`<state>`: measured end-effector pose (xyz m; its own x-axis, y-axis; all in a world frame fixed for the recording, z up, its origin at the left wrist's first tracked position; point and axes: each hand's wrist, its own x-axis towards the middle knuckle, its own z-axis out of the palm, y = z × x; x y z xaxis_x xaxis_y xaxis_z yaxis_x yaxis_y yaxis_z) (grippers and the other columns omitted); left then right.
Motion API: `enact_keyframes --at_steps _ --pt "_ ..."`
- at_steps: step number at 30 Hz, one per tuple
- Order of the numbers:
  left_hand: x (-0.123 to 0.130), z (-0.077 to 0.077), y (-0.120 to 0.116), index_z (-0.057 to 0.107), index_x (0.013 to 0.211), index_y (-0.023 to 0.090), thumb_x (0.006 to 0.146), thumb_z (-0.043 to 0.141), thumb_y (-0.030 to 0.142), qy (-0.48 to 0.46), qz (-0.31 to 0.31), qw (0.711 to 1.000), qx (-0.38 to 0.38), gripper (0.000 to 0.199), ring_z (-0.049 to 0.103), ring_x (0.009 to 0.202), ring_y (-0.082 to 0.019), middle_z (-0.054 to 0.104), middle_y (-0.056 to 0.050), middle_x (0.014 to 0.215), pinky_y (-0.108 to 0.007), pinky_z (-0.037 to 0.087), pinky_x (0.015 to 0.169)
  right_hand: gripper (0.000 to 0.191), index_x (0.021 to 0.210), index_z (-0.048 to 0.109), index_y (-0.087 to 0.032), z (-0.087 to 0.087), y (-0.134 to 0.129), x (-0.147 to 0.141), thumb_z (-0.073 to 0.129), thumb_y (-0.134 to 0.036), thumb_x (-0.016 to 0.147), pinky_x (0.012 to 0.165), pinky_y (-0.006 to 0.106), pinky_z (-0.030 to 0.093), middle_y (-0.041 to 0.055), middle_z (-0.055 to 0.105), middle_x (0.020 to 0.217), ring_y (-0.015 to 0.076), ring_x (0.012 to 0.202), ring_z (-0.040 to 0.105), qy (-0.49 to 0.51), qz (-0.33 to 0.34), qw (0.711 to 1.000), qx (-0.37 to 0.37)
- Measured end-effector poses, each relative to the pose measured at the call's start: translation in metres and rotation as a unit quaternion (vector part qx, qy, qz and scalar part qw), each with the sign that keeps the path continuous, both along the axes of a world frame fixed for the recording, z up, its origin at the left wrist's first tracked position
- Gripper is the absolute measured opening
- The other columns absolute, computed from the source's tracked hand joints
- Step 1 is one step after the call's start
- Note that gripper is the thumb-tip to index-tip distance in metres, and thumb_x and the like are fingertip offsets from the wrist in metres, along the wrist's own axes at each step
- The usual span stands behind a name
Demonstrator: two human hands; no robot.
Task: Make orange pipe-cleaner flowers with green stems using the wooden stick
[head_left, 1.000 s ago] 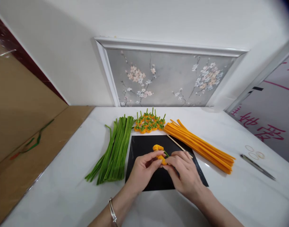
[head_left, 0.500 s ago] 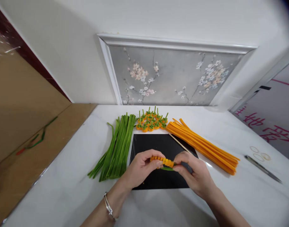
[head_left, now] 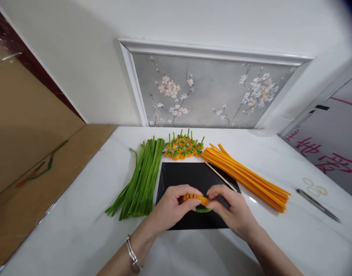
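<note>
Between my hands is a short orange pipe cleaner coil [head_left: 204, 201], ridged along its length, with a green pipe cleaner [head_left: 203, 210] bowed beneath it. My left hand [head_left: 176, 203] pinches the coil's left part between thumb and fingers. The fingertips of my right hand [head_left: 232, 207] are closed on its right end. Both hands are above a black mat [head_left: 190, 178]. Behind the mat stand several small orange pieces [head_left: 183, 154] with green tops and upright green stems.
Green pipe cleaners [head_left: 144, 180] lie bundled left of the mat, orange pipe cleaners [head_left: 247, 176] right of it. A thin wooden stick [head_left: 220, 176] crosses the mat's back right corner. Tweezers [head_left: 318, 205] and several thin rings [head_left: 312, 191] lie far right. A framed floral panel [head_left: 210, 92] stands behind.
My right hand has shifted slightly left, closer to my left hand. The coil now bends more and shows less between the fingers.
</note>
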<state>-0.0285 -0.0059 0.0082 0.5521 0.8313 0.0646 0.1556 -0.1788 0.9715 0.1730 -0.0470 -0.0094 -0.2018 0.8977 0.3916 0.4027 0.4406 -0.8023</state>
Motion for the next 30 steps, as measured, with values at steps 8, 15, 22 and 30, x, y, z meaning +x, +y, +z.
enact_keyframes --at_steps 8,15,22,30 --pt "0.003 -0.003 0.0 0.069 0.091 0.015 0.084 0.064 0.028 -0.101 0.042 0.988 -0.112 0.016 0.055 0.059 -0.009 0.063 0.0 0.067 -0.02 0.045 0.06 0.021 0.096 0.058 -0.02 0.005 0.002 0.003 0.063 -0.038 0.087 0.068 0.024 0.05 0.0043 0.068 0.087 0.0144 0.077 0.064 0.21 0.097 0.943 -0.238" --pt "0.003 -0.003 -0.001 0.07 0.092 0.014 0.083 0.065 0.027 -0.081 0.016 0.991 -0.106 0.017 0.055 0.056 -0.009 0.063 0.0 0.064 -0.02 0.046 0.058 0.006 0.091 0.06 -0.022 0.001 -0.002 -0.002 0.054 -0.021 0.092 0.06 0.023 0.051 0.0016 0.063 0.081 0.0117 0.066 0.061 0.189 0.039 0.977 -0.087" --pt "0.003 -0.005 -0.003 0.073 0.091 0.014 0.084 0.062 0.027 -0.036 0.01 0.997 -0.067 0.018 0.057 0.059 -0.011 0.065 -0.002 0.067 -0.022 0.046 0.058 0.018 0.093 0.064 -0.021 0.002 -0.003 -0.003 0.055 -0.007 0.086 0.062 0.027 0.052 0.004 0.063 0.081 0.0166 0.073 0.064 0.041 -0.005 0.995 0.095" --pt "0.015 -0.006 -0.01 0.062 0.102 0.022 0.076 0.074 0.023 -0.236 0.057 0.946 -0.217 0.03 0.064 0.075 -0.01 0.067 0.002 0.081 -0.022 0.05 0.073 0.007 0.095 0.062 -0.023 -0.008 -0.006 0.0 0.062 -0.021 0.088 0.056 0.028 0.056 0.0025 0.066 0.081 0.0142 0.057 0.065 0.235 -0.067 0.969 -0.041"
